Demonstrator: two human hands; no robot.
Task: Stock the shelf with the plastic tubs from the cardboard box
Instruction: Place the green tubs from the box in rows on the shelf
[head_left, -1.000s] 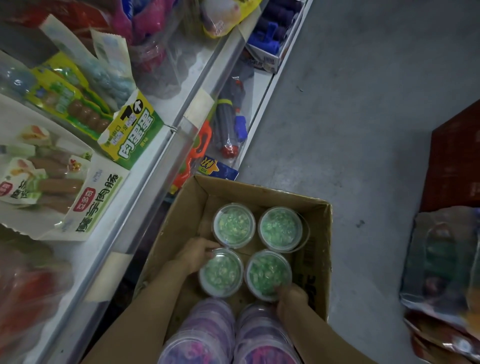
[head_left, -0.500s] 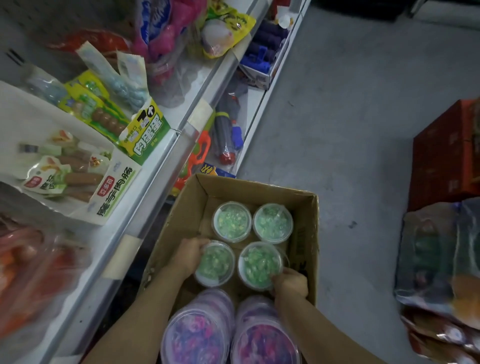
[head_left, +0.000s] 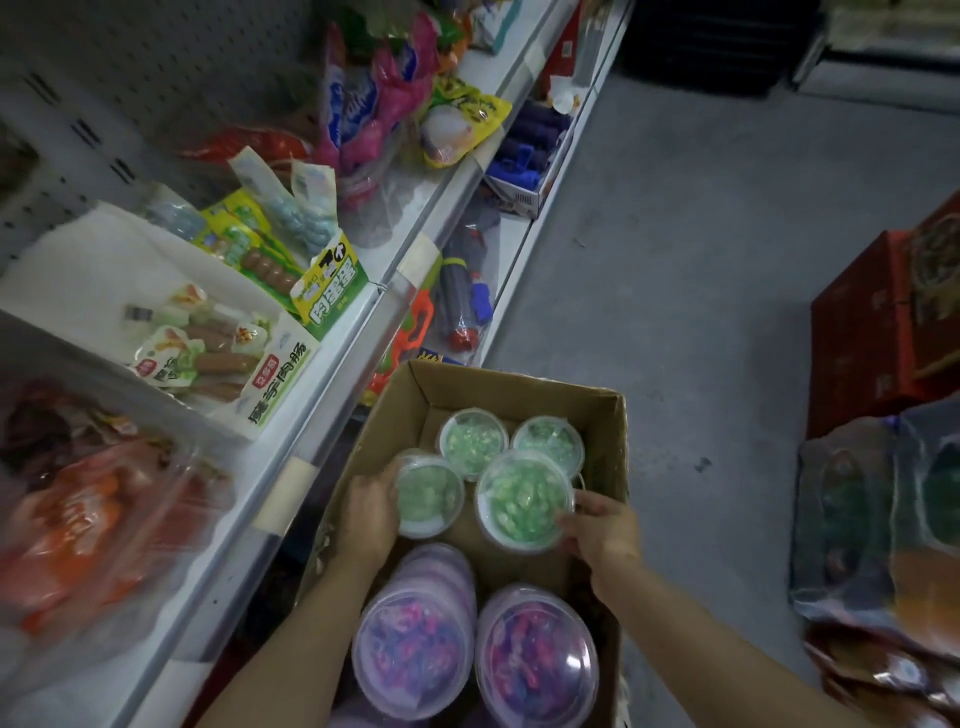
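Both green tubs have risen since a second ago, and the right one now stands higher than its neighbours. Nearest the camera, two purple-filled tubs (head_left: 413, 649) sit in the cardboard box (head_left: 605, 452). Beyond them, the left hand (head_left: 369, 512) grips the left green tub (head_left: 430, 493), fingers curled round its side. The right hand (head_left: 602, 530) grips the right green tub (head_left: 525, 500), fingers pinching its rim. Two more green tubs (head_left: 474, 440) rest at the box's far end. To the left, the shelf (head_left: 332, 410) carries sausage packs (head_left: 208, 353).
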